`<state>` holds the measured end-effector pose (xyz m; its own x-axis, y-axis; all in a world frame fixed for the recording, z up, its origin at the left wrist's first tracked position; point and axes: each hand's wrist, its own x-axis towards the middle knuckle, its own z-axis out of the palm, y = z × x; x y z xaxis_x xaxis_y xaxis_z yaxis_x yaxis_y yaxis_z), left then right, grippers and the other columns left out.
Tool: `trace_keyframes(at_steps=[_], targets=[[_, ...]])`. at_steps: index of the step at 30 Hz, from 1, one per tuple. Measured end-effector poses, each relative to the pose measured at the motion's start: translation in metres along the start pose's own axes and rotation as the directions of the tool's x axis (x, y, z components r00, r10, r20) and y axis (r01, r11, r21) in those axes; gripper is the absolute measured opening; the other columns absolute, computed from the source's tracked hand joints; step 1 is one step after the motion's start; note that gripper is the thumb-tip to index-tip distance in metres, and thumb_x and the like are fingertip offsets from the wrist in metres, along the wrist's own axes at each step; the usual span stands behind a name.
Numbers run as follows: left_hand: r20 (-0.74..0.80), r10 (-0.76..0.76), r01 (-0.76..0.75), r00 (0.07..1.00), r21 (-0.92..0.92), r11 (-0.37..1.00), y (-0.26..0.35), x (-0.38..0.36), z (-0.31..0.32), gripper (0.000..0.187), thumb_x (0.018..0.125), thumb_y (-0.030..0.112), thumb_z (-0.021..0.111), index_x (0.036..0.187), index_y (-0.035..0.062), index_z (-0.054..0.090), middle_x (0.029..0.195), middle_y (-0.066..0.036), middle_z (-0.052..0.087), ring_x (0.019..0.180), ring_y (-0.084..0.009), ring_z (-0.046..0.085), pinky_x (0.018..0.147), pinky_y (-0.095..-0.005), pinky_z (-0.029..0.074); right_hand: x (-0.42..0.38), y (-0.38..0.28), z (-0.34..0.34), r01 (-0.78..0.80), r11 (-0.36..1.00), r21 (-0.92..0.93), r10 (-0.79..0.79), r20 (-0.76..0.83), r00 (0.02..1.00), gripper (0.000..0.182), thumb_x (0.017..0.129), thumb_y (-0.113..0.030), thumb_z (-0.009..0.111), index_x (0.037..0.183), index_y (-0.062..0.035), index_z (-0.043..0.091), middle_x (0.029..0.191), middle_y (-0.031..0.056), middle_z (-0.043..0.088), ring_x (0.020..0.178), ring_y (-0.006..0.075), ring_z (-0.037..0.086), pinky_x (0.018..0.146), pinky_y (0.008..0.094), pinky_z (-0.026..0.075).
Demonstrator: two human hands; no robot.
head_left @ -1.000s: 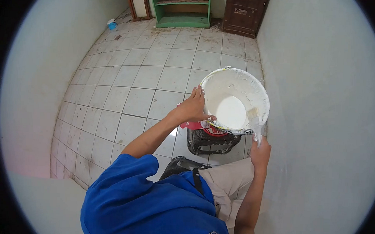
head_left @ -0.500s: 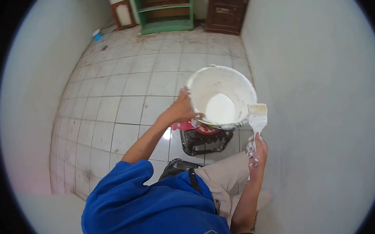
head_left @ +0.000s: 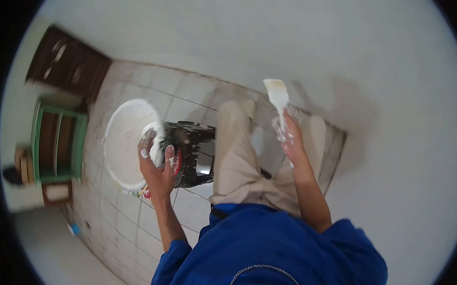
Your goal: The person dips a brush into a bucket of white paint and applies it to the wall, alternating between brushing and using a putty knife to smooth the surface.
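Observation:
Near the rim of a white bucket [head_left: 130, 143] is my left hand [head_left: 157, 172], with paint-smeared fingers over the inner side and the thumb outside, gripping it. White paint shows inside the bucket, partly behind my fingers. Beside the bucket stands a paint-spattered black stool [head_left: 193, 150], with something red [head_left: 177, 161] on it, partly hidden. My right hand [head_left: 291, 137], spotted with white, is closed round the handle of a white paintbrush [head_left: 277, 93]. The brush has its bristles pointing away from me, apart from the bucket.
A pale wall [head_left: 391, 149] rises close on the right and ahead. Tiled floor [head_left: 184, 212] lies around the stool. Toward the far left are a dark wooden cabinet [head_left: 68, 67], a green shelf [head_left: 60, 140] and a small blue item [head_left: 73, 229].
The view has swung round toward the right wall, so the bucket and stool now appear farther left. My right hand and the brush are now farther from the bucket.

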<state>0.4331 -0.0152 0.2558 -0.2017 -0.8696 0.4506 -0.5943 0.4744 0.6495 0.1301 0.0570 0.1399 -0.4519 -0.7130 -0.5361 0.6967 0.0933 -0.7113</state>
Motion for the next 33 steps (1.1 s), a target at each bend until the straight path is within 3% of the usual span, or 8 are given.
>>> trace_keyframes(at_steps=[3,5,9,15,20,23,26,33], targets=[[0.277,0.02,0.011,0.961,-0.11,0.994,0.018,0.023,0.074,0.038,0.081,0.008,0.064,0.115,-0.0036,0.052,0.108,-0.019,0.059,0.099,-0.0291,0.058,0.09,-0.0362,0.042,0.025,0.027,-0.036,0.019,0.994,0.106,-0.012,-0.061,0.998,0.028,0.091,-0.035,0.056,0.101,-0.0085,0.053,0.077,0.0021,0.058,0.059,0.009,0.052,0.046,0.0219,0.039],[0.435,0.189,-0.112,0.88,-0.198,0.974,0.019,0.041,0.128,0.038,0.08,0.009,0.066,0.113,-0.0038,0.053,0.106,-0.018,0.061,0.098,-0.0277,0.059,0.089,-0.0352,0.044,0.047,0.037,-0.051,0.02,0.985,0.17,-0.002,-0.107,0.994,0.028,0.09,-0.033,0.056,0.102,-0.0079,0.052,0.08,0.0046,0.06,0.06,0.0114,0.054,0.048,0.0245,0.041],[0.702,0.161,0.142,0.693,-0.351,0.925,0.013,0.043,0.254,0.038,0.081,0.015,0.066,0.111,-0.0042,0.054,0.103,-0.018,0.062,0.099,-0.0309,0.06,0.087,-0.0357,0.045,0.096,0.077,-0.092,-0.049,0.956,0.29,0.126,-0.254,0.959,0.022,0.091,-0.024,0.052,0.105,-0.006,0.051,0.085,0.0084,0.06,0.066,0.0147,0.055,0.058,0.0295,0.044],[0.964,0.153,-0.346,0.218,-0.07,0.935,-0.031,0.045,0.438,0.052,0.083,0.041,0.057,0.111,-0.0025,0.055,0.104,-0.02,0.062,0.102,-0.0358,0.057,0.089,-0.0417,0.045,0.196,0.134,-0.173,-0.195,0.974,0.12,0.228,-0.439,0.869,0.023,0.089,-0.023,0.05,0.099,-0.0024,0.052,0.082,0.0079,0.055,0.07,0.0171,0.051,0.062,0.0335,0.041],[0.991,-0.127,-0.446,-0.039,0.096,0.89,-0.047,0.037,0.53,0.051,0.081,0.038,0.056,0.111,-0.0018,0.059,0.114,-0.022,0.058,0.11,-0.0344,0.054,0.093,-0.0414,0.044,0.258,0.17,-0.244,-0.202,0.978,0.061,0.205,-0.503,0.84,0.03,0.087,-0.029,0.052,0.101,-0.0034,0.056,0.082,0.0077,0.055,0.069,0.0188,0.054,0.059,0.0336,0.044],[0.982,-0.168,-0.423,-0.083,0.118,0.899,-0.079,0.018,0.563,0.049,0.08,0.037,0.055,0.11,-0.0017,0.06,0.118,-0.023,0.056,0.111,-0.0342,0.054,0.093,-0.0411,0.044,0.291,0.196,-0.278,-0.213,0.975,0.065,0.215,-0.52,0.826,0.03,0.086,-0.028,0.051,0.102,-0.0031,0.056,0.085,0.0078,0.055,0.068,0.0189,0.053,0.059,0.0328,0.043],[0.96,-0.154,-0.412,-0.233,0.046,0.91,-0.083,0.016,0.571,0.053,0.081,0.037,0.054,0.115,-0.003,0.057,0.118,-0.022,0.056,0.111,-0.0347,0.053,0.094,-0.0408,0.043,0.301,0.198,-0.294,-0.287,0.958,0.021,0.252,-0.539,0.804,0.03,0.085,-0.027,0.051,0.102,-0.0031,0.056,0.084,0.0069,0.054,0.066,0.0187,0.052,0.057,0.0322,0.042],[0.985,-0.028,-0.339,-0.168,-0.031,0.94,-0.062,0.022,0.582,0.06,0.084,0.042,0.052,0.12,-0.0062,0.049,0.118,-0.026,0.055,0.112,-0.0362,0.052,0.095,-0.04,0.042,0.343,0.201,-0.292,-0.153,0.985,0.08,0.171,-0.566,0.806,0.023,0.083,-0.024,0.05,0.09,-0.003,0.057,0.074,0.0052,0.051,0.063,0.0151,0.048,0.053,0.0332,0.038]])
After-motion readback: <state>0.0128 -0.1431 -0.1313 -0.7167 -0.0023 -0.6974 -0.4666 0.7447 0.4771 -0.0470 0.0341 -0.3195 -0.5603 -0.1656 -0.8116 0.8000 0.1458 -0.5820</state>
